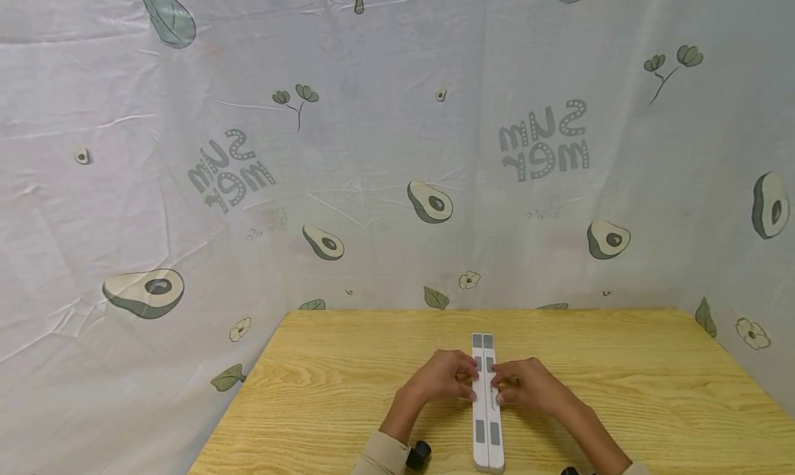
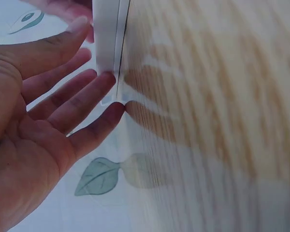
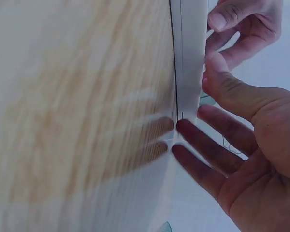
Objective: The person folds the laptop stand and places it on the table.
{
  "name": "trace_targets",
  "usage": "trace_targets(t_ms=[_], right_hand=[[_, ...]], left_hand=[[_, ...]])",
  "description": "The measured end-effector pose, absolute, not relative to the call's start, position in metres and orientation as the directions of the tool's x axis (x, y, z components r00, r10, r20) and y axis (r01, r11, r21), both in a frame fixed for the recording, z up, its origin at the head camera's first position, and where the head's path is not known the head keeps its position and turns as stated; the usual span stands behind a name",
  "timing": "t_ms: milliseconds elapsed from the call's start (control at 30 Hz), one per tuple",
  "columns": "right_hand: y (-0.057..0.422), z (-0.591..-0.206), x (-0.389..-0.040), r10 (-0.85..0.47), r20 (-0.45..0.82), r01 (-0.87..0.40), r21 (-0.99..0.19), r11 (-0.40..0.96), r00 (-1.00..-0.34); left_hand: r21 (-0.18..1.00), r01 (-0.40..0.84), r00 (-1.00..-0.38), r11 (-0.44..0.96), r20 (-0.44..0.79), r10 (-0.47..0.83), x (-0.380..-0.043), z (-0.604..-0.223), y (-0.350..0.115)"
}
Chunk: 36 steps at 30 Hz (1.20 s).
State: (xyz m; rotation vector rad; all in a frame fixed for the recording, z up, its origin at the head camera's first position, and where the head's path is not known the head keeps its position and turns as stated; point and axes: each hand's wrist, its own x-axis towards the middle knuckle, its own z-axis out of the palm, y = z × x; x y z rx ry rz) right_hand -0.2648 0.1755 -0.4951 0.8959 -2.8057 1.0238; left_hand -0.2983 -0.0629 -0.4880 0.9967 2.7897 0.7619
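Note:
A folded white laptop stand (image 1: 480, 411) with grey pads and a seam down its middle lies lengthwise on the wooden table (image 1: 621, 364). At its left side is my left hand (image 1: 444, 377), thumb and fingertips right at the long edge. My right hand (image 1: 535, 390) mirrors it along the right edge, a little below the far end. The left wrist view shows extended, spread fingers (image 2: 82, 104) beside the white side wall (image 2: 105, 38), low by the tabletop. Loosely straight fingers (image 3: 210, 145) also reach the stand's side in the right wrist view.
A black wrist-worn device (image 1: 419, 454) sits at the left sleeve (image 1: 381, 454). Behind the table's far edge hangs a pale curtain (image 1: 373, 150) printed with avocados and leaves, and it continues down the left and right sides.

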Motion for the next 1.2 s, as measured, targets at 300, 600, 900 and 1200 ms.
trace_targets(t_ms=[300,600,900,1200], right_hand=[[0.177,-0.495,-0.264,-0.511,0.182,-0.509,-0.589,0.627,-0.840],[0.178,-0.491,-0.260,-0.496,0.175,-0.492,-0.600,0.631,-0.850],[0.178,-0.489,-0.254,-0.429,0.174,-0.444,-0.577,0.685,-0.887],[0.185,-0.485,-0.240,-0.338,0.238,-0.412,-0.456,0.789,-0.910]], left_hand=[[0.488,0.556,-0.789,0.673,0.056,0.612,-0.295,-0.483,-0.059],[0.507,0.551,-0.787,0.663,0.051,0.614,-0.295,-0.482,-0.059],[0.504,0.548,-0.795,0.668,0.067,0.602,-0.293,-0.481,-0.060],[0.414,0.533,-0.837,0.738,0.128,0.532,-0.288,-0.481,-0.065]])
